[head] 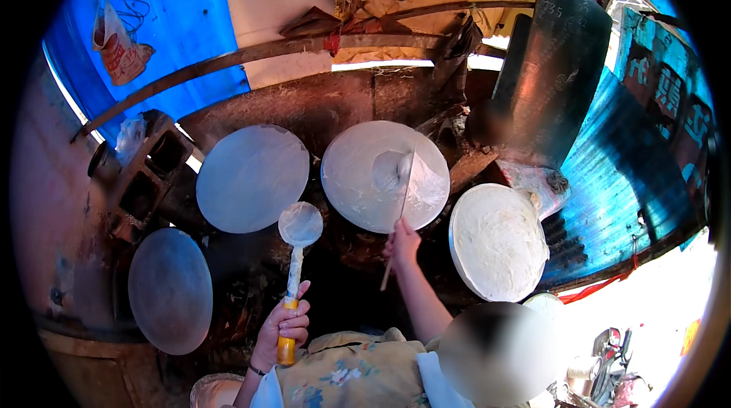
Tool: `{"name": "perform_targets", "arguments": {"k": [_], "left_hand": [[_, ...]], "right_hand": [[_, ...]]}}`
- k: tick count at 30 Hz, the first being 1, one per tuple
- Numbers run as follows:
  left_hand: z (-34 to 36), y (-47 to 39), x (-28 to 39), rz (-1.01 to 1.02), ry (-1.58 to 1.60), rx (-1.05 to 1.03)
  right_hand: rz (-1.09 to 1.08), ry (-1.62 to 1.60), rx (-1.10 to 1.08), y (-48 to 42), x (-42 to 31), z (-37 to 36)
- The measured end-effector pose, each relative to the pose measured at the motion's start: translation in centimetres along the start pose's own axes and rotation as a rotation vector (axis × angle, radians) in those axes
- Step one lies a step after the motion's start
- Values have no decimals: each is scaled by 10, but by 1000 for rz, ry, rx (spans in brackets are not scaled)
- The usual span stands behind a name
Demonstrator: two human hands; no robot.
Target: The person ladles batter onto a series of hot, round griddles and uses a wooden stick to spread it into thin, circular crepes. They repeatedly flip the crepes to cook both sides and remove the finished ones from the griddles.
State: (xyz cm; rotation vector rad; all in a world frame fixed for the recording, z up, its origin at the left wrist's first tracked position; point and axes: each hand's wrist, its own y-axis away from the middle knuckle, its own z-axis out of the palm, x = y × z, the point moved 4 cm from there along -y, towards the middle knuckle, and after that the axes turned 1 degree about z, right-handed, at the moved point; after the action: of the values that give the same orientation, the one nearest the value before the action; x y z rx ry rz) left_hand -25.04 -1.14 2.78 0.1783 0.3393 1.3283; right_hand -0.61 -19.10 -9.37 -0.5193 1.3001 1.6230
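Observation:
My left hand [284,325] grips the yellow handle of a ladle [301,224]; its round bowl is coated in whitish residue and is raised beside the griddles. Between the fingers of my right hand [404,243] is a thin stick [406,191], slanting over the middle round griddle [348,162]. Along the stick's right side lies a thin, whitish sheet of batter or dough [429,182]. Whether the stick is under that sheet or on top of it, I cannot tell. A paler round patch shows near the middle of this griddle.
Two more round griddles stand on the left, one further back [253,179] and one nearer [170,292]. At right is a round vessel [498,242] full of thick white dough or batter. A hollow block [149,171] sits far left. A dark upright panel [562,65] bears writing.

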Motion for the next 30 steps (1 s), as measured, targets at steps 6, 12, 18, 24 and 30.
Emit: {"name": "perform_targets", "arguments": {"k": [6, 12, 18, 24, 30], "left_hand": [[-2, 4, 2, 29, -46, -32], [4, 2, 2, 50, -7, -42], [-3, 19, 12, 170, -137, -37], [8, 14, 28, 184, -241, 44], [62, -34, 49, -14, -629, -100]], "right_hand": [[-60, -8, 139, 6, 7, -42], [105, 134, -117, -23, -18, -1], [28, 289, -86, -18, -39, -53], [70, 441, -211, -47, -69, -45], [143, 502, -302, -48, -79, -46]]}}
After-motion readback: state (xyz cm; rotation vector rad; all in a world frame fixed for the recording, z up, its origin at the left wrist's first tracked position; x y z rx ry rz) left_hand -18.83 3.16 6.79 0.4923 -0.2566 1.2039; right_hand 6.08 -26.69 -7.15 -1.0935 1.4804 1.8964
